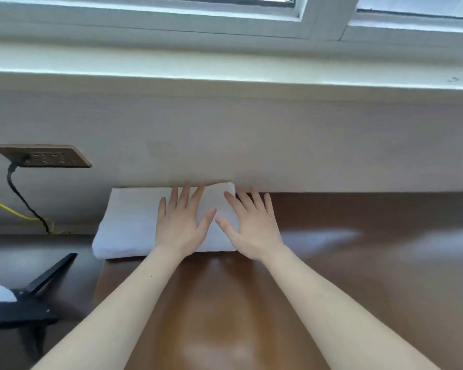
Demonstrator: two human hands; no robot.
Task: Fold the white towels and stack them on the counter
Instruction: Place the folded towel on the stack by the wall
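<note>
Our left hand and right hand lie flat, fingers spread, pressing the folded towel that sits on the counter against the wall. We judge it soft, light and floppy; best lifted from beneath both short ends

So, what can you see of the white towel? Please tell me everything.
The towel is white, of soft, thick cloth, folded into a long flat block. It lies on the brown counter, its far side against the wall. The left hand rests flat on its right half, fingers spread; the right hand lies open over its right end, partly past the edge. Its far right corner bulges slightly.
</note>
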